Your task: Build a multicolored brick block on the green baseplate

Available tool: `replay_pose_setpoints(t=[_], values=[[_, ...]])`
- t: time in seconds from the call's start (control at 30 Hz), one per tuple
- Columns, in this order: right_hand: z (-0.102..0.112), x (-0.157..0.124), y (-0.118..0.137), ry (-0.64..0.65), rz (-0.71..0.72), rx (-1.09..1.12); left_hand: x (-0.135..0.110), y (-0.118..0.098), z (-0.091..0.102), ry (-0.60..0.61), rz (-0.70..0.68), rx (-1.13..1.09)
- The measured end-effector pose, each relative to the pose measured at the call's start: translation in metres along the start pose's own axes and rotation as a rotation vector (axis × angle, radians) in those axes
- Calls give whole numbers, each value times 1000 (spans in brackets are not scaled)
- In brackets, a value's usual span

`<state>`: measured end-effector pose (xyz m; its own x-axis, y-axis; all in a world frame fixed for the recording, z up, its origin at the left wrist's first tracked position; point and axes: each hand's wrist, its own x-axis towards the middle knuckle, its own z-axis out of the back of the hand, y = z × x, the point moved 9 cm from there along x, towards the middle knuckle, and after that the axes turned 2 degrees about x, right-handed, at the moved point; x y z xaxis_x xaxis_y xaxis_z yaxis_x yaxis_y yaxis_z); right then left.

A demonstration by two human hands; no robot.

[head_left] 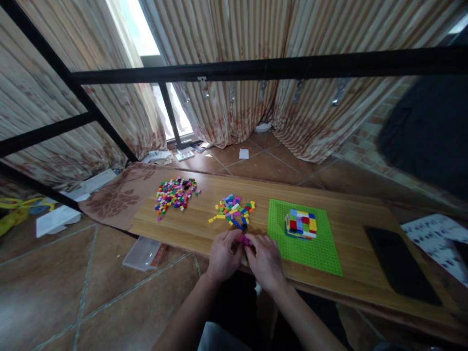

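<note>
Close together, the left hand (224, 254) and right hand (267, 261) meet over the near edge of the bench (340, 287), fingertips pinched around small magenta bricks (244, 239), too small and covered to tell their long axis or whether they are joined. Just beyond the fingers lies a loose scatter of mixed bricks (234, 208). Off to the right, clearly nearer the right hand, a green baseplate (277, 222) bears a multicoloured brick block (301, 224) towards its far side, well apart from the pinched pieces.

Smooth wooden tabletop (204, 195), plastic bricks (235, 210)
</note>
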<state>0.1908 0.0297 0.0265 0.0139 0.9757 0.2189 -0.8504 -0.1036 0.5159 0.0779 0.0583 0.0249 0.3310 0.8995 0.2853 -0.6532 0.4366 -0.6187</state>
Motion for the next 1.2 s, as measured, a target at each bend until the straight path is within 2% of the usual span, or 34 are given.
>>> replay_pose_setpoints(t=[0.17,0.37,0.7,0.93,1.2], values=[[-4,6,-11,55,-48,96,0,-2,1,27,-32,-44],[-10,12,-9,76,-48,103,0,-2,1,23,-52,-57],[-1,9,-16,27,-52,124,-1,0,1,16,-37,-70],[11,19,-31,-17,-110,154,3,-2,-6,66,8,71],[10,27,-34,-7,-112,129,5,-5,-7,62,-18,97]])
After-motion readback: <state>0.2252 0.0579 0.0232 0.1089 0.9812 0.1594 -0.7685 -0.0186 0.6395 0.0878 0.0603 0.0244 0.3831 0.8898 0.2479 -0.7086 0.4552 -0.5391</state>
